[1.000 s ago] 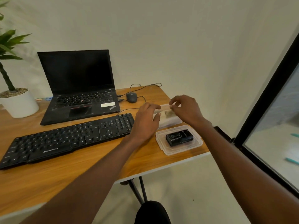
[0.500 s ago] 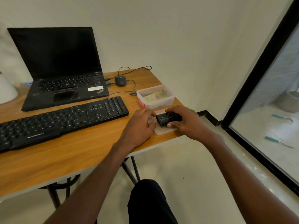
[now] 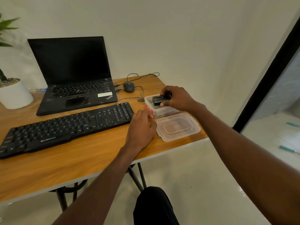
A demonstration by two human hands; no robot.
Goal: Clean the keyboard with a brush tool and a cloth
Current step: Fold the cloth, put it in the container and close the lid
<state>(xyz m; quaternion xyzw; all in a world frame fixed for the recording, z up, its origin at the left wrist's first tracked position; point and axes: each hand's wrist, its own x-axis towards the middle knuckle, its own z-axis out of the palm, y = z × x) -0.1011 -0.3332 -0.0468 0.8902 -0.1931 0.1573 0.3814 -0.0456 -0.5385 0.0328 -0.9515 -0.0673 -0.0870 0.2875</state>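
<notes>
Nearest you, your dark-clad knee (image 3: 154, 207) pokes out under the near edge of the table (image 3: 68, 163), with its crossed legs (image 3: 138, 176) half hidden behind it. Your left hand (image 3: 140, 127) lies on the wood with loosely bent fingers, holding nothing, between the right end of the keyboard (image 3: 65, 127) and the clear lid (image 3: 177, 127); whether its fingertips touch the box's red clip (image 3: 149, 109) is hard to tell. The lid lies flat at the near right corner, its edge close to the table's rim. Just behind it sits the clear box (image 3: 162, 111), contents hidden by your right hand (image 3: 177, 99), which pinches a small black brush tool (image 3: 159, 100) above the box's opening; the bristles can't be made out. The keyboard runs along the middle of the table, its left end cut off by the frame. Open wood lies in front of it. Farther back: laptop (image 3: 73, 75), mouse (image 3: 129, 86) with trailing cable, and a white plant pot (image 3: 14, 95) at the far left, partly cropped.
</notes>
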